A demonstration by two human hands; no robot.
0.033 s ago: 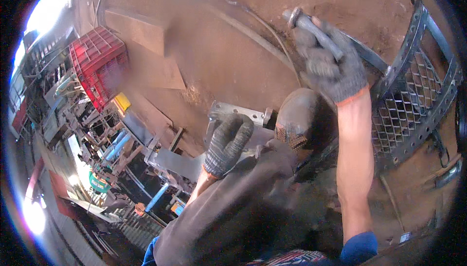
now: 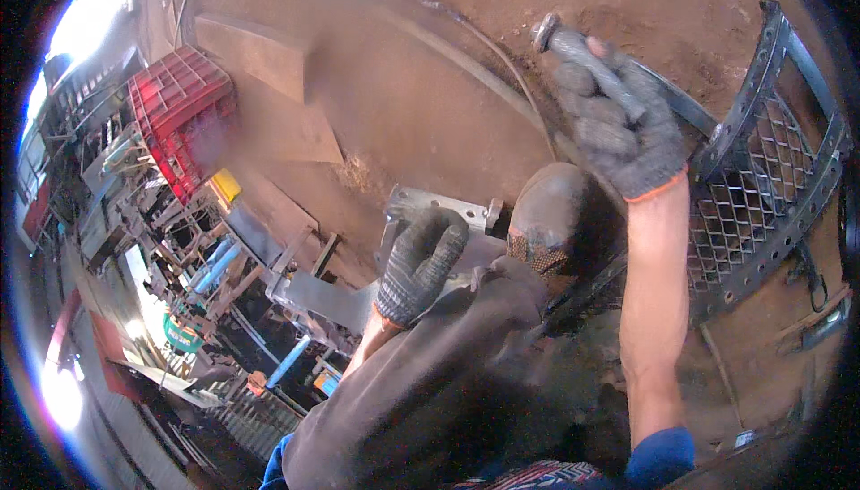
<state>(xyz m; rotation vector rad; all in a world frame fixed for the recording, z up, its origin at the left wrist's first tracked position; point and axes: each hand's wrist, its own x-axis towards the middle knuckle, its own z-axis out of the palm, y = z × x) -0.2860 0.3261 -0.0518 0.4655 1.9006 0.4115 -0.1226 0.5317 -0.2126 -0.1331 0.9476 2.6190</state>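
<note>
A grey knitted glove with an orange cuff covers my right hand (image 2: 618,118), whose fingers wrap round a short thick metal rod with a flared head (image 2: 596,69). The rod is tilted, its head toward the upper left, above the bare ground. My left hand (image 2: 421,262), gloved too, curls over a grey metal bracket (image 2: 457,208) with round holes along its top flange. The hand hides part of that bracket, which stands in front of my trouser leg. Just right of the bracket is my shoe (image 2: 551,212), dusty and brown.
A curved metal frame (image 2: 752,185) with diamond mesh and a perforated rim lies at the right. At the left are a red plastic crate (image 2: 182,118) and a heap of metal scrap and tubes (image 2: 215,266). A cable (image 2: 488,64) crosses the brown ground beyond my hands.
My right hand has shifted slightly right and down with the metal rod, which has turned a little. My left hand and the bracket stay in place.
</note>
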